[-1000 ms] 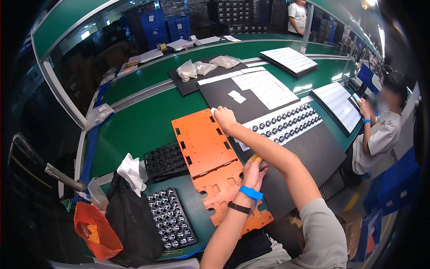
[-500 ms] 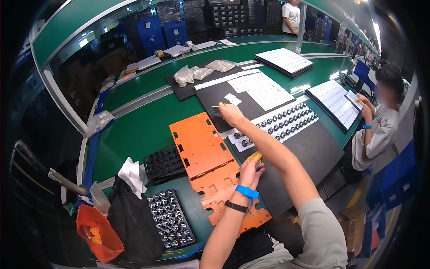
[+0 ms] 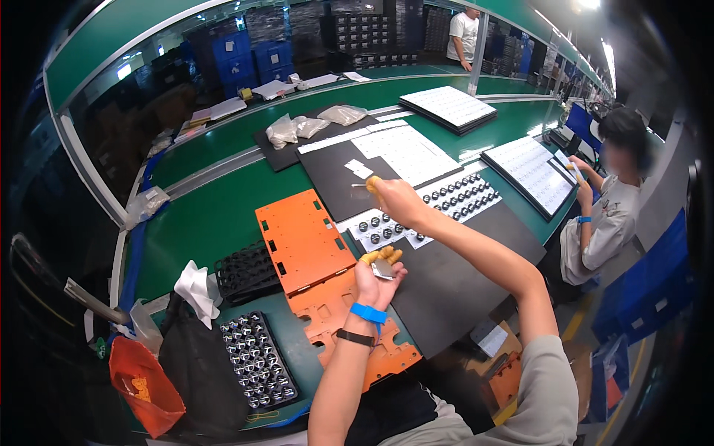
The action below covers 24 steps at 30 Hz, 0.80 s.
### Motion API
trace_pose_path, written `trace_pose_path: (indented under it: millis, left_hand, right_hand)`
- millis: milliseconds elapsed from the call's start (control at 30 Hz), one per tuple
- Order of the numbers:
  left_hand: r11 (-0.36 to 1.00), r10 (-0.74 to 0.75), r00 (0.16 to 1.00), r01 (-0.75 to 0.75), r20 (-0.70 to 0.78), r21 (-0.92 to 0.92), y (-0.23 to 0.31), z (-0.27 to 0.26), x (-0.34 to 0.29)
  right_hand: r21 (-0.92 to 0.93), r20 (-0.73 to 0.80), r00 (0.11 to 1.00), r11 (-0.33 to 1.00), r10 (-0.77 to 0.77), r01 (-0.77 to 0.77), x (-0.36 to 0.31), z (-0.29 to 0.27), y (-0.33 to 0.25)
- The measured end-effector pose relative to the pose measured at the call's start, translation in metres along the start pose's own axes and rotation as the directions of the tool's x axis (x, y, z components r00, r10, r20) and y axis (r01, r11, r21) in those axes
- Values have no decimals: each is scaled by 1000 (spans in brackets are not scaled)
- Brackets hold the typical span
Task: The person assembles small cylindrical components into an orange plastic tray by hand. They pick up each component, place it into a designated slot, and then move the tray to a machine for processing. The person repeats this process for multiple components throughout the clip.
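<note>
My left hand (image 3: pixel 378 281) is palm up over the near right of the orange fixture plate (image 3: pixel 305 241), its fingers in yellow finger cots curled round a small flat grey-and-white piece (image 3: pixel 383 269). Farther out, my right hand (image 3: pixel 398 202) is above the black mat (image 3: pixel 335 186), its yellow-capped fingers pinched together. A thin light sliver shows at those fingertips, too small to name. Beneath that hand and forearm run white sheets with rows of round black parts (image 3: pixel 461 197). Two small white labels (image 3: pixel 358 169) lie on the mat beyond my right hand.
A black tray (image 3: pixel 256 360) of shiny round parts and a dark tray (image 3: pixel 245 275) sit left of the fixture. Beyond are plastic bags (image 3: pixel 309 126) and white sheets (image 3: pixel 405 152). An orange bag (image 3: pixel 145 386) hangs near left. At right a co-worker (image 3: pixel 606 215) handles a sheet.
The view has shifted, so the bench appears farther left. My left hand has turned palm up, exposing the flat piece. My right hand stays over the mat, fingers still pinched.
</note>
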<state>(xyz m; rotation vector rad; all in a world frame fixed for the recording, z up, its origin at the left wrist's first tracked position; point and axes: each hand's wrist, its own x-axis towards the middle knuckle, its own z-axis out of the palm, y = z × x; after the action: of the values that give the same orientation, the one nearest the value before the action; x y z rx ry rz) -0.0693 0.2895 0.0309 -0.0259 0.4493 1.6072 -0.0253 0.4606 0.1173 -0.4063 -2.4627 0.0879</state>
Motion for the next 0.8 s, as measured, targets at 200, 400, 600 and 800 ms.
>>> trace_pose_path:
  millis: [200, 400, 600, 800]
  left_hand:
    - [992, 27, 999, -22, 33, -128, 4, 23, -17]
    - [999, -3, 993, 10, 121, -53, 3, 15, -14]
    - [994, 6, 987, 12, 161, -109, 3, -22, 16]
    - [999, 17, 1000, -16, 22, -39, -4, -11, 10]
  right_hand:
    - [40, 164, 966, 979, -202, 198, -53, -33, -36]
    - [-92, 282, 870, 891, -405, 444, -85, -36, -51]
    - [42, 217, 892, 917, -396, 397, -77, -45, -54]
    - [7, 97, 960, 965, -262, 262, -50, -24, -31]
